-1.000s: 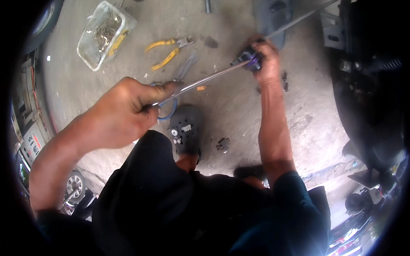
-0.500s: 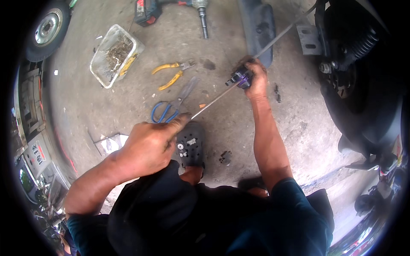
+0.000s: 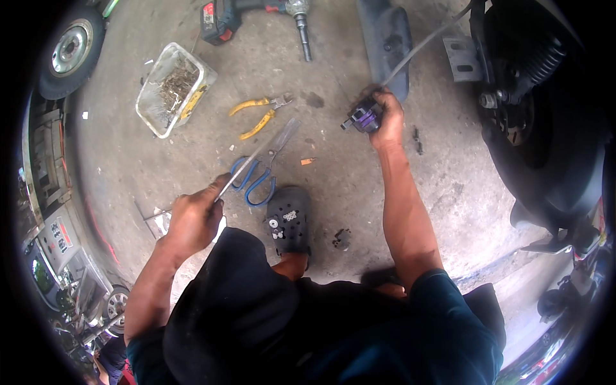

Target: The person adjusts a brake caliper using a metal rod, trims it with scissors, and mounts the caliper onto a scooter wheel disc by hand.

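Observation:
My left hand is closed around a slim metal rod, its near end hidden in my fist. The rod slants up and away over the blue-handled scissors on the floor. My right hand, farther out, grips a small black and purple connector-like part. A grey cable runs from behind that hand up to the dark vehicle at the right. The rod's tip is apart from the purple part.
Yellow-handled pliers lie beyond the scissors, near a white tub of debris. A cordless impact wrench and a dark plastic panel lie farther out. The vehicle with a coil spring stands right; a wheel is far left.
My left hand has drawn back toward me and left, pulling the rod away from the purple part. My right hand has stayed nearly in place, still gripping it.

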The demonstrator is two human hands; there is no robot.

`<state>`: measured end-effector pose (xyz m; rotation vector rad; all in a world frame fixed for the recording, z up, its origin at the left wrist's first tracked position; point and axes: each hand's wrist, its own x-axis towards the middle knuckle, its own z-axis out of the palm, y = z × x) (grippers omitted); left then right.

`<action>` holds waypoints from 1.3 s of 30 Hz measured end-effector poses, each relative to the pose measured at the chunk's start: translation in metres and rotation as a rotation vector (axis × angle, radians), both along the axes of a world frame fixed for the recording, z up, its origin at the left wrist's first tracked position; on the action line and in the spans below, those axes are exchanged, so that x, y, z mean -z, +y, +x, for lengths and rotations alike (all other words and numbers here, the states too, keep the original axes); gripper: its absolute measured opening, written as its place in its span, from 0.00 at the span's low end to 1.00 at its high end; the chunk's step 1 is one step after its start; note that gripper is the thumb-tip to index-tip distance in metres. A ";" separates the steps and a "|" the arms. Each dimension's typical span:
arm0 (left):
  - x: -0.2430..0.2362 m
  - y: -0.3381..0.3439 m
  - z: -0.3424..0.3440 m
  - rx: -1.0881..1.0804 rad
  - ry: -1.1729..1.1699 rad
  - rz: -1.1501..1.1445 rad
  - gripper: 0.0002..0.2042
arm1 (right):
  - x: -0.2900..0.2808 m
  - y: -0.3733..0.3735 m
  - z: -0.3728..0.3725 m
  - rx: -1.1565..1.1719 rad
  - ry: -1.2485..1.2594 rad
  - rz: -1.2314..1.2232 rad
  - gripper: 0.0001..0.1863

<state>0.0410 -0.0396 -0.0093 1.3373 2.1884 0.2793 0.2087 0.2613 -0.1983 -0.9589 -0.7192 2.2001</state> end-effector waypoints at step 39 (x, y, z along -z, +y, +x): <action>0.079 0.312 0.241 0.276 -0.038 0.874 0.35 | -0.033 -0.029 0.181 0.321 0.253 -0.196 0.33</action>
